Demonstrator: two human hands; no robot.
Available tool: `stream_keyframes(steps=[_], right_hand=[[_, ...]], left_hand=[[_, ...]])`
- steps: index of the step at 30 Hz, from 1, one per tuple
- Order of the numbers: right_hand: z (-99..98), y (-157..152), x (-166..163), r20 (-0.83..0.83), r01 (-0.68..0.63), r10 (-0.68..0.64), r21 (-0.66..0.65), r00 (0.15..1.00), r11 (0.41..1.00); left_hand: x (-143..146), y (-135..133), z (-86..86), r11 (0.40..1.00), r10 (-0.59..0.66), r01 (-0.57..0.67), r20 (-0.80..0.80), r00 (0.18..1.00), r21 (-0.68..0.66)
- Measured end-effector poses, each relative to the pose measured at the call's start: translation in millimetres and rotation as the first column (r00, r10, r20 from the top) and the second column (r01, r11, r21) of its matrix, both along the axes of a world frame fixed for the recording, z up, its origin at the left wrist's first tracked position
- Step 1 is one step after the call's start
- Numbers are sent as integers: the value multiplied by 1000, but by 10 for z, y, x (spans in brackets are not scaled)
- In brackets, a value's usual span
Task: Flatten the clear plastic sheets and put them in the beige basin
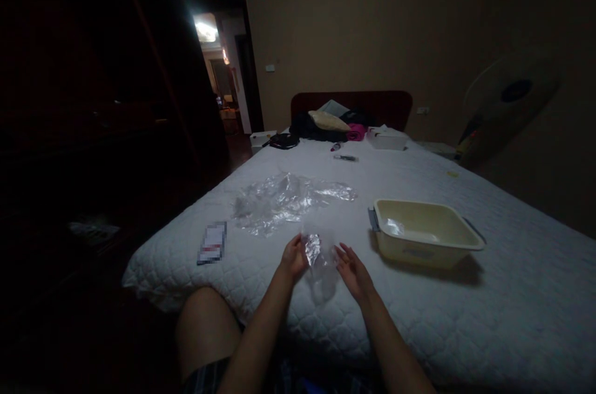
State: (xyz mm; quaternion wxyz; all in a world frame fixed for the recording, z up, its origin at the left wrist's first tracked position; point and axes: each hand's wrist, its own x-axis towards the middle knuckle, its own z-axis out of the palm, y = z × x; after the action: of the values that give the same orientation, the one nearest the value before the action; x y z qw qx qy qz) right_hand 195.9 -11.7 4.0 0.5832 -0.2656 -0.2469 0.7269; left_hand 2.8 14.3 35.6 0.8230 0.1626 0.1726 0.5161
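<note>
On the near edge of the white quilted bed (488,313) lies a small clear plastic bag (321,257). My left hand (294,257) pinches its left side, fingers closed on the plastic. My right hand (351,270) rests at the bag's right edge with fingers stretched and apart, touching or almost touching it. Farther up the bed a heap of clear plastic bags (284,198) is spread out. To the right stands a cream plastic tub (426,236) with a bit of clear plastic inside.
A small flat printed packet (213,242) lies near the bed's left edge. Clothes, a pillow and a white box (386,138) sit by the dark headboard. A standing fan (507,102) is at the right. An open doorway (223,71) is lit; my knee (205,332) shows below.
</note>
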Motion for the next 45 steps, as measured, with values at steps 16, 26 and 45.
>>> stream_keyframes(steps=[16, 26, 45], right_hand=[[66, -58, -148, 294, -28, 20, 24, 956, 999], [-42, 10, 59, -76, 80, -86, -82, 993, 993], [-85, 33, -44, 52, 386, -385, -6, 921, 922]], left_hand=[[68, -142, -359, 992, 89, -75, -145, 985, 100], [-60, -143, -293, 991, 94, -101, 82, 992, 86], [-69, -134, -285, 999, 3, 1, -86, 996, 48]])
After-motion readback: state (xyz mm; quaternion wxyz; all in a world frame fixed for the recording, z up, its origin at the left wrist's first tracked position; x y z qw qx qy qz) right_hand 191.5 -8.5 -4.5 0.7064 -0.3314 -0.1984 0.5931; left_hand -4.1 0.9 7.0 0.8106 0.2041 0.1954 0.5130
